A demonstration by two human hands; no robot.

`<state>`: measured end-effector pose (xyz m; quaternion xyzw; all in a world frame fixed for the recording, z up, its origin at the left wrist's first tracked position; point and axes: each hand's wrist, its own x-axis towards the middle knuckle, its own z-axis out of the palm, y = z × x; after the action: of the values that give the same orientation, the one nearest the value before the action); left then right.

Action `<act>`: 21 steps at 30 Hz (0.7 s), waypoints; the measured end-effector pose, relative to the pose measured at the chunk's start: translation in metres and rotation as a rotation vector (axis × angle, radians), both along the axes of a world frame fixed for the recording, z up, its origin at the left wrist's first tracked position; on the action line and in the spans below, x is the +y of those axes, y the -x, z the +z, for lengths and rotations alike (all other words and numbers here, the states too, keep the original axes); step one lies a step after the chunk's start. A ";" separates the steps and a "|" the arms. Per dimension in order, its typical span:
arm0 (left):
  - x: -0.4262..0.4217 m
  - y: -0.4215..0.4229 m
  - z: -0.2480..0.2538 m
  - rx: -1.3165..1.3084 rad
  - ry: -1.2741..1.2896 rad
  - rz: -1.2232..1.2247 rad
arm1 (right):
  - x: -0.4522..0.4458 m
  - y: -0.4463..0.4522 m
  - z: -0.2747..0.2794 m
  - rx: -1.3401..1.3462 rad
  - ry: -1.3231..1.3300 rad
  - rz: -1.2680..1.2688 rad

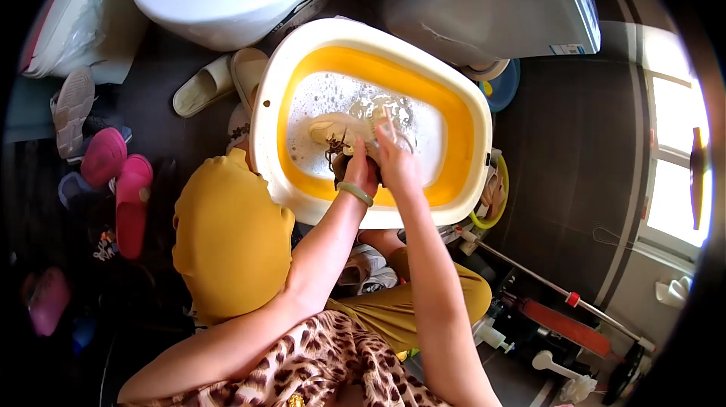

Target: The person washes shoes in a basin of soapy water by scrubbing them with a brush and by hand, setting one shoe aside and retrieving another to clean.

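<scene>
A yellow basin (pixel 463 135) with a wide cream rim stands in front of me, holding foamy water (pixel 321 93). Over the water is a pale shoe (pixel 330 127) with dark laces and a dark opening. My left hand (pixel 363 170), below a green bangle, is closed around the shoe's dark opening. Close beside it, my right hand (pixel 398 161) is closed on a small pale brush (pixel 383 121) that touches the shoe's side. Motion smears the brush and the fingers on it, and part of the shoe is hidden behind both hands.
A toilet (pixel 227 25) and a grey bin-like box (pixel 491 6) stand beyond the basin. Beige slippers (pixel 204 88) and pink slippers (pixel 132 206) lie on the left. At lower right are a pole (pixel 529 263) and a white brush (pixel 556 364). My knees flank the basin's near side.
</scene>
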<state>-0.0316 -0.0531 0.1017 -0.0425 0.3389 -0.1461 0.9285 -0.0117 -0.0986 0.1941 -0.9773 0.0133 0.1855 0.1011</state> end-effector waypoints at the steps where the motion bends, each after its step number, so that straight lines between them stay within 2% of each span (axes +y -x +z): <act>1: 0.001 -0.001 -0.001 0.055 0.048 -0.029 | 0.007 0.011 0.006 0.048 -0.014 0.004; 2: 0.000 -0.002 -0.008 -0.028 0.014 -0.018 | 0.011 0.030 0.018 0.040 -0.058 0.011; 4: 0.013 0.001 0.003 -0.217 0.150 -0.079 | -0.004 0.052 0.026 0.010 -0.076 0.041; 5: 0.013 -0.002 0.017 -0.075 0.098 -0.065 | -0.012 0.056 0.030 0.013 -0.067 0.045; 6: 0.004 -0.003 0.004 -0.081 0.038 -0.051 | -0.019 0.053 0.033 0.044 -0.019 0.032; 8: 0.009 -0.005 0.025 0.053 -0.020 -0.005 | -0.021 0.021 0.039 0.025 0.132 -0.045; 11: 0.013 -0.008 0.027 0.054 -0.015 -0.030 | -0.024 0.003 0.019 -0.042 0.098 -0.048; 12: 0.015 -0.009 0.027 0.064 -0.039 0.002 | -0.026 0.011 0.005 -0.108 -0.113 0.008; 13: 0.019 -0.010 0.025 -0.056 0.026 0.030 | -0.014 0.018 0.004 -0.171 -0.322 0.067; 14: 0.022 -0.011 0.023 0.018 -0.014 -0.050 | -0.006 0.037 0.011 -0.040 -0.194 -0.036; 16: 0.028 -0.010 0.005 -0.222 0.195 -0.051 | -0.004 0.063 0.022 -0.053 -0.263 0.022; 18: 0.023 -0.009 0.007 -0.162 0.151 -0.073 | -0.017 0.056 0.027 0.010 -0.155 0.024; 20: 0.011 -0.014 -0.001 -0.055 -0.076 -0.102 | -0.019 0.028 0.027 -0.081 -0.143 0.035; 21: 0.015 -0.016 0.016 -0.031 0.004 0.034 | -0.020 0.010 0.025 -0.092 -0.150 -0.041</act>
<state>-0.0156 -0.0385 0.1175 -0.0480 0.3233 -0.1318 0.9359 -0.0217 -0.1184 0.2193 -0.9741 0.0146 0.1388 0.1781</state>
